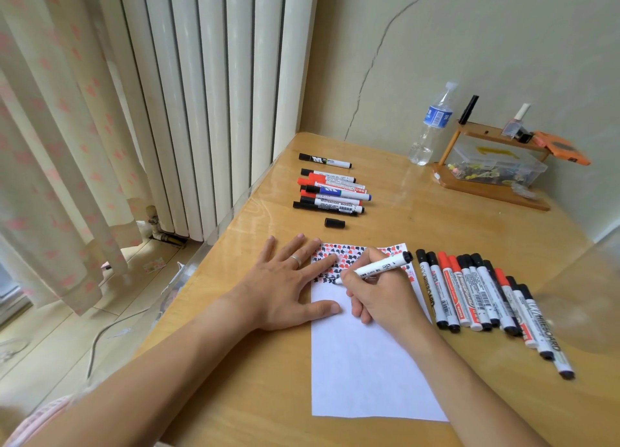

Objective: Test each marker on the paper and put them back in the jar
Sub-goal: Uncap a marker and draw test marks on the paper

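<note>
Fingers of the left hand (pixel 285 282) lie straight and spread, palm down, pinning the left edge of the white paper (pixel 365 362) against the wooden desk (pixel 419 218); a ring sits on one finger. Just right of it, the right hand (pixel 379 292) grips a black whiteboard marker (pixel 372 267) in a writing hold, thumb and forefinger pinching the barrel, tip touching the paper below a band of red and black test blots (pixel 349 257) along the sheet's far edge. Both forearms reach in from the near edge of the desk. Behind the paper, toward the far left corner, lies a pile of capped markers (pixel 330 191), with a loose black cap (pixel 334 222) between pile and paper. Along the paper's right edge, a row of markers (pixel 486 299) fans toward the near right side. On the far right stand a water bottle (pixel 432 124) and a small wooden shelf (pixel 489 178) holding a clear plastic box. No jar is clearly in view. Likely risks: the writing hand's heel rests on the sheet and could smear fresh ink; the loose cap could roll away, leaving this marker uncapped; the two groups could get mixed, so a marker is skipped or tested twice.
</note>
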`<move>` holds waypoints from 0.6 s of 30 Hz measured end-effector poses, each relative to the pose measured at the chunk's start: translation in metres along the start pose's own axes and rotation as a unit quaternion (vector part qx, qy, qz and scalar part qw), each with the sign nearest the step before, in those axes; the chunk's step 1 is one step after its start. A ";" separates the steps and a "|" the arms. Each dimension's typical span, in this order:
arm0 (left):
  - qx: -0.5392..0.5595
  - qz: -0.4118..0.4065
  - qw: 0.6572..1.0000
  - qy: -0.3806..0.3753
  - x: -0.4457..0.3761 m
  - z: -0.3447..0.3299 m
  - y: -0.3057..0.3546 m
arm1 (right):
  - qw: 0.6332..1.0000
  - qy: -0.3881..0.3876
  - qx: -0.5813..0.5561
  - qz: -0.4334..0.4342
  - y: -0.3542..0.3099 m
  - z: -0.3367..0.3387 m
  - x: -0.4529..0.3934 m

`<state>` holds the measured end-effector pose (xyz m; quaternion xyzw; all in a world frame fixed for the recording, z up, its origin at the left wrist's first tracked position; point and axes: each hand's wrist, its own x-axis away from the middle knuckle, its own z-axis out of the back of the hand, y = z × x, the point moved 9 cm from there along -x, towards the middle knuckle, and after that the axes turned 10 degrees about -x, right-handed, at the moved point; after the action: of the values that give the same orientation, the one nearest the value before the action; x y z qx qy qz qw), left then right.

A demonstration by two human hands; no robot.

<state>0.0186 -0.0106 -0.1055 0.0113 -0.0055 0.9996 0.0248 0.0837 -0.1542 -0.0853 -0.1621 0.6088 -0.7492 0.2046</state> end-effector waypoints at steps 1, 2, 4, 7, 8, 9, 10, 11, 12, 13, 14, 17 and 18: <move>0.000 0.000 1.000 0.002 0.000 0.000 0.000 | 1.000 0.003 -0.004 0.002 0.000 0.000 0.000; 0.000 0.000 1.000 0.004 0.000 0.000 0.000 | 1.000 0.011 -0.012 0.005 0.000 0.002 0.000; 0.000 0.001 1.000 0.010 0.000 0.001 -0.001 | 0.998 0.043 -0.038 0.008 0.001 0.009 -0.001; 0.011 0.004 1.000 0.017 0.001 0.001 -0.001 | 0.996 0.083 -0.043 0.003 0.001 0.020 -0.002; 0.015 0.005 1.000 0.019 0.002 0.003 -0.001 | 0.996 0.085 -0.039 -0.001 0.001 0.022 -0.001; 0.018 0.005 1.000 0.019 0.001 0.002 -0.001 | 0.996 0.084 -0.035 -0.004 0.002 0.021 -0.001; 0.020 0.005 1.000 0.017 0.001 0.002 -0.001 | 0.996 0.081 -0.029 -0.005 0.002 0.020 0.000; 0.023 0.005 1.000 0.013 0.001 0.002 -0.001 | 0.997 0.077 -0.023 -0.004 0.001 0.019 0.001; 0.029 0.006 1.000 0.010 0.000 0.002 -0.001 | 0.997 0.073 -0.019 -0.002 -0.001 0.017 0.002; 0.035 0.006 0.999 0.008 -0.001 0.004 -0.001 | 0.997 0.070 -0.018 0.000 -0.002 0.016 0.002; 0.041 0.008 0.999 0.010 -0.002 0.007 -0.002 | 0.997 0.069 -0.018 0.000 -0.003 0.016 0.003; 0.035 0.020 0.998 0.046 -0.012 0.020 -0.006 | 0.997 0.068 -0.024 -0.005 -0.004 0.016 0.003; 0.022 0.027 0.997 0.067 -0.018 0.025 -0.007 | 0.997 0.066 -0.027 -0.007 -0.004 0.016 0.004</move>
<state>0.0372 -0.0045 -0.0804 -0.0556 0.0178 0.9983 -0.0017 0.0881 -0.1692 -0.0781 -0.1218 0.6395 -0.7433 0.1539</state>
